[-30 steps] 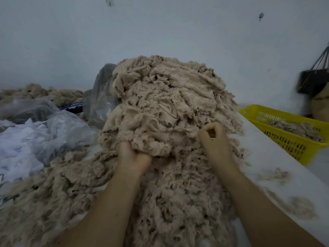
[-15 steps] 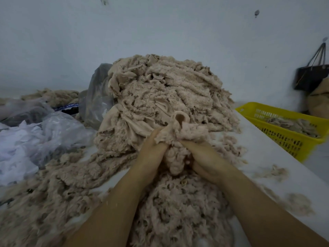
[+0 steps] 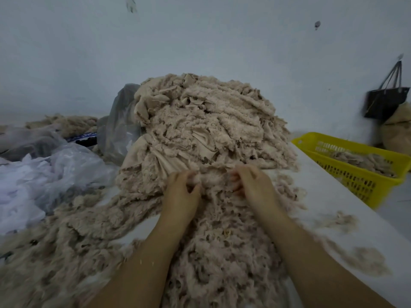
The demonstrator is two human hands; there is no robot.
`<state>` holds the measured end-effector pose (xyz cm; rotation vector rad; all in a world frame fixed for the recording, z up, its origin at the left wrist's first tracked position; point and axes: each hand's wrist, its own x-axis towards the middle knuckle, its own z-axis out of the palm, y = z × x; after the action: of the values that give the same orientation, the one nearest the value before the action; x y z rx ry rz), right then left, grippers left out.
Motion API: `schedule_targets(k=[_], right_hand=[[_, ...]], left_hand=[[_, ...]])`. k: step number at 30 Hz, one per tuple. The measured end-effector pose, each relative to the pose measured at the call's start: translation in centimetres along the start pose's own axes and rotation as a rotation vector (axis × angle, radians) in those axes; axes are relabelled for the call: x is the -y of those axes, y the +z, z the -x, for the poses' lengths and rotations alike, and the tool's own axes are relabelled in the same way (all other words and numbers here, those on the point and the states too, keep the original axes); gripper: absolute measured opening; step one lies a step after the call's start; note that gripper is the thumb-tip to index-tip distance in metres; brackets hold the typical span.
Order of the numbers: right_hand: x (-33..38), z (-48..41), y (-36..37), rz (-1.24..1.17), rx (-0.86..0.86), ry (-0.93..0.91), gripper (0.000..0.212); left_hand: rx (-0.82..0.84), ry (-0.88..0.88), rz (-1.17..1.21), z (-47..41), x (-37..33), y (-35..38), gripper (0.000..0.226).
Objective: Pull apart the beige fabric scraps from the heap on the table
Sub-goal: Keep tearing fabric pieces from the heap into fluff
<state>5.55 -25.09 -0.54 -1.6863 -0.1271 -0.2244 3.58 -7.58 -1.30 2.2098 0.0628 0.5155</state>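
- Along the near edge of the bench (image 3: 322, 196), loose shredded fluff (image 3: 222, 263) lies thick under both forearms and spreads out to the near left corner.
- Toward the right edge, two thin tufts (image 3: 369, 261) lie apart from that mass on bare white surface.
- In the middle of the bench the left grip (image 3: 181, 192) and the right grip (image 3: 253, 185) sit close together. Each is clenched on the beige fabric scraps (image 3: 213, 178), with fingers curled into one clump that stretches between them.
- That clump lies at the foot of the heap (image 3: 200, 121), touching it. The heap rises right behind the hands and hides the middle of the bench's far edge.
- On the left side, crumpled white plastic (image 3: 44, 174) touches the fluff.
- A grey plastic bag (image 3: 120, 125) leans against the heap's left flank, partly covered by it.
- Beside the right edge stands a yellow basket (image 3: 355, 181) with more scraps (image 3: 360, 160) inside.
- At the far left a low second pile (image 3: 66, 123) lies behind the plastic, with a dark packet (image 3: 85, 138) half hidden just in front of it.
- Farthest off is the pale wall (image 3: 200, 41). A black bag (image 3: 384, 101) hangs on it at the right, above a tan sack (image 3: 398, 130).
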Motion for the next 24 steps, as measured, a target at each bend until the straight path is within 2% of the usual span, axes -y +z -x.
schedule_targets(k=[2, 4, 6, 8, 11, 14, 16, 18, 20, 22, 24], right_hand=[[-0.3, 0.8, 0.6, 0.135, 0.185, -0.045, 0.035], [-0.3, 1.3, 1.0, 0.22, 0.302, -0.052, 0.039], [-0.2, 1.5, 1.3, 0.142, 0.361, -0.015, 0.044], [0.1, 1.5, 1.5, -0.083, 0.399, 0.066, 0.042], [0.6, 1.0, 1.5, -0.341, 0.326, 0.243, 0.029], [0.6, 0.6, 0.9, -0.292, 0.264, 0.218, 0.025], [0.8, 0.6, 0.7, -0.301, 0.203, 0.193, 0.031], [1.0, 0.4, 0.5, -0.364, 0.057, 0.192, 0.026], [1.4, 0.0, 0.0, -0.531, -0.075, 0.204, 0.018], [1.8, -0.2, -0.4, -0.744, -0.116, 0.231, 0.016], [1.9, -0.2, -0.4, -0.826, -0.09, 0.259, 0.015]], left_hand=[[-0.044, 0.0, -0.024, -0.2, -0.1, -0.2, 0.012], [-0.115, 0.103, 0.02, -0.1, -0.6, -0.5, 0.008], [-0.096, 0.257, 0.081, 0.4, -1.6, -0.6, 0.008], [0.038, 0.376, 0.135, 1.2, -2.7, -0.3, 0.01], [0.236, 0.448, 0.203, 2.0, -3.3, 0.3, 0.012], [0.337, 0.437, 0.27, 2.3, -3.4, 0.5, 0.014], [0.355, 0.416, 0.295, 2.2, -3.2, 0.4, 0.019], [0.36, 0.368, 0.294, 2.3, -3.1, 0.4, 0.021], [0.336, 0.297, 0.251, 2.1, -2.9, 0.5, 0.014], [0.304, 0.212, 0.175, 1.8, -2.5, 0.7, 0.008], [0.32, 0.187, 0.028, 1.4, -2.0, 0.6, 0.024]])
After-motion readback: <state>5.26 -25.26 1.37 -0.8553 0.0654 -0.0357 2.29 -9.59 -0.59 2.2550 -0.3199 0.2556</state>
